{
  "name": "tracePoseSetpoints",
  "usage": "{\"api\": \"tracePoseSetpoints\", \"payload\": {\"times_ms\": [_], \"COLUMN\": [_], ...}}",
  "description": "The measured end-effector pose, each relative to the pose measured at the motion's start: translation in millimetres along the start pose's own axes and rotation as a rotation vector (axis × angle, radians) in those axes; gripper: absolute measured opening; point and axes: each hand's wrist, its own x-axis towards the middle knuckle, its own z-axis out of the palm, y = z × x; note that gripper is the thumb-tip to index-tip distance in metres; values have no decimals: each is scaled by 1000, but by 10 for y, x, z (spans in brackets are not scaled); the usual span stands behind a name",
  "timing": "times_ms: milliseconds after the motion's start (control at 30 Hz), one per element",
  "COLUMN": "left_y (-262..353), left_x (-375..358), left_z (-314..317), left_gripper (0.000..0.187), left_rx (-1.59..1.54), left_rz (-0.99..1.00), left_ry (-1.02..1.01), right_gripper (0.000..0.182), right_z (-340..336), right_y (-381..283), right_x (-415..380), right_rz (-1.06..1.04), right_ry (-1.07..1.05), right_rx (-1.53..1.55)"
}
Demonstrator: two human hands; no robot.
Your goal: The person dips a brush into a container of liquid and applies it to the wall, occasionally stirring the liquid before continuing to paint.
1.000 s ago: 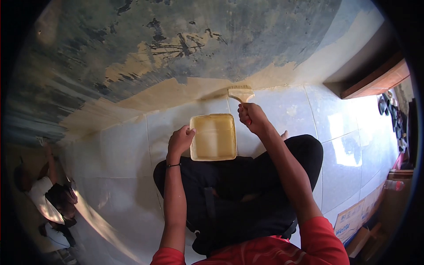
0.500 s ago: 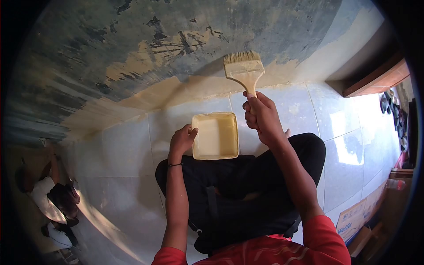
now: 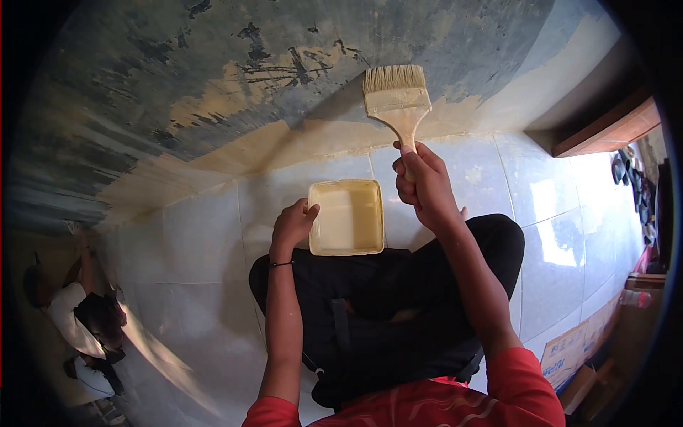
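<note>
A wide paintbrush (image 3: pixel 400 103) with pale cream bristles points toward the wall (image 3: pixel 284 64); my right hand (image 3: pixel 423 181) is closed around its wooden handle. Its bristles overlap the wall in view, and whether they touch it I cannot tell. My left hand (image 3: pixel 294 225) grips the left rim of a square container (image 3: pixel 346 251) that holds cream paint. The container sits just in front of my crossed legs. Grey, worn paint covers much of the wall, with cream patches and a cream band along its base.
At the far left a co-worker (image 3: pixel 71 320) in a white top reaches to the wall. Pale tiles (image 3: pixel 455 167) cover the floor. A wooden ledge (image 3: pixel 608 132), footwear (image 3: pixel 621 167) and a cardboard box (image 3: pixel 580 349) are at the right.
My right hand has raised the brush slightly, and its bristles now point more squarely up the wall. My left hand and the container have hardly moved.
</note>
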Motion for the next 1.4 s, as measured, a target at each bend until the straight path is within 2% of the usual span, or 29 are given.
{"api": "tracePoseSetpoints", "payload": {"times_ms": [333, 900, 1033, 1200, 1333, 1400], "left_y": [43, -50, 83, 66, 82, 87], "left_x": [-15, -11, -42, -41, -49, -68], "left_z": [-24, 34, -68, -72, -88, -83], "left_gripper": [44, 40, 42, 41, 40, 37], "left_rx": [-26, -40, 11, 9, 36, 37], "left_rz": [-66, 18, -54, -55, -42, -14], "left_ry": [-39, 30, -46, -47, -46, -26], "right_gripper": [23, 15, 18, 8, 11, 10], "right_z": [-169, -403, -425, -586, -639, -617], "right_y": [245, 704, 715, 934, 982, 991], "right_x": [209, 483, 518, 649, 720, 749], "right_rz": [153, 285, 325, 426, 447, 483], "right_ry": [50, 132, 130, 123, 63, 163], "right_rx": [26, 14, 40, 183, 107, 132]}}
